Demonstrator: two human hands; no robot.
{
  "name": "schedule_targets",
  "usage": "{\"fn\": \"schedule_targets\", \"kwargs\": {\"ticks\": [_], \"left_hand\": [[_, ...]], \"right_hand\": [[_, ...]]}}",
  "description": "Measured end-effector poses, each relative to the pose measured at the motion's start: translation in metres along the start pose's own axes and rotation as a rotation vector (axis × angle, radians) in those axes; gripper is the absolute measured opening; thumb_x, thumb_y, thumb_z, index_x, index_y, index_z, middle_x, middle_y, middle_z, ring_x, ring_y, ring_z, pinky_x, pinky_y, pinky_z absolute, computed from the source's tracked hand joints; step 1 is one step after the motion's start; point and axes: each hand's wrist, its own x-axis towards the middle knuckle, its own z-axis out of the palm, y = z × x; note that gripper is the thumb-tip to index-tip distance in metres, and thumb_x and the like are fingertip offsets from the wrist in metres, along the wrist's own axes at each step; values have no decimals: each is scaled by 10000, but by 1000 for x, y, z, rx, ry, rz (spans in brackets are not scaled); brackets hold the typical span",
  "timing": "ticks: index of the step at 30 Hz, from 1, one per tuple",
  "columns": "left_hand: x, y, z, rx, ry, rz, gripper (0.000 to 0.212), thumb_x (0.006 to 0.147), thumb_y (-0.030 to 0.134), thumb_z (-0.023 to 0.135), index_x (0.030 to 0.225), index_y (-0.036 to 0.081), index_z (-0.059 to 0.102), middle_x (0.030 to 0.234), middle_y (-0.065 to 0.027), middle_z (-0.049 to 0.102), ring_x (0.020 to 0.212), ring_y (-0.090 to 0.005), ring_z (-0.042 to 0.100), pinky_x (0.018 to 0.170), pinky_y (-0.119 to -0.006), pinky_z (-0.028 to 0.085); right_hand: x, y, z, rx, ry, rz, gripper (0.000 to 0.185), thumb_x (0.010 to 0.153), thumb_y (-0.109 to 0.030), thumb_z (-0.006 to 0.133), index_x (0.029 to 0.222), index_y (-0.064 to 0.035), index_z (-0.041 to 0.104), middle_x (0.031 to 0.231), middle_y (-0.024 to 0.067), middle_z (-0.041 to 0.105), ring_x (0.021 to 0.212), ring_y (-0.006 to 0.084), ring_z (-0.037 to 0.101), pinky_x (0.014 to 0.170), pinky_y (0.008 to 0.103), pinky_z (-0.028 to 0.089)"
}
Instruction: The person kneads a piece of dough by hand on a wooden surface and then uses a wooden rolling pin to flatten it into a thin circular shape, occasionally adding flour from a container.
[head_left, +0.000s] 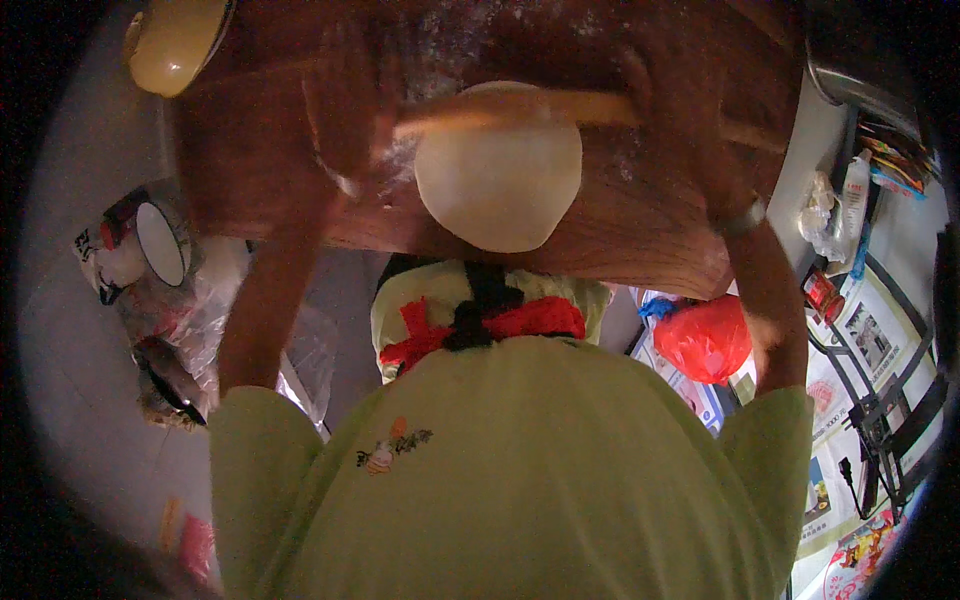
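Note:
A round, flat sheet of pale dough (499, 180) lies on the dark wooden board (645, 225), its near edge at the board's front edge. A wooden rolling pin (517, 111) crosses the far part of the dough. My left hand (349, 120), blurred, is at the pin's left part. On the other side, my right hand (675, 112) is at the pin's right part, also blurred and dark. The fingers of both hands cannot be made out clearly. White flour (442, 45) is scattered over the board beyond the dough.
A yellow bowl (176, 45) stands at the board's far left corner. At the far right is part of a metal vessel (862, 82). A red plastic bag (705, 341), a jar (823, 296) and plastic packaging are below right. Clear plastic bags (217, 300) and a white-faced round object (161, 244) are at left.

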Motion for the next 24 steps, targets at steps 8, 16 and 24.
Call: {"fn": "schedule_targets", "kwargs": {"ticks": [8,16,24], "left_hand": [[-41,19,-20,-62,74,90,217,824,147,594,963,-19,592,982,-193,579,865,-366,562,671,-473,477],[-6,11,-29,-84,-34,341,314,857,165,579,1103,-31,572,1117,-224,569,940,-374,574,740,-478,493],[70,37,-3,41,85,353,499,854,266,579,1263,-13,511,1255,-226,533,1078,-399,548,950,-512,400]], "right_hand": [[-96,-40,-17,-79,-96,-16,496,837,-252,593,1297,-99,491,1222,98,546,1167,291,487,977,498,357],[-130,-14,-78,37,-52,30,487,817,-281,642,1251,-97,518,1165,123,577,1088,271,541,968,381,368],[-145,-31,-33,35,-243,463,532,882,-439,554,1251,-58,523,1284,155,506,1178,382,465,957,582,336]]}}
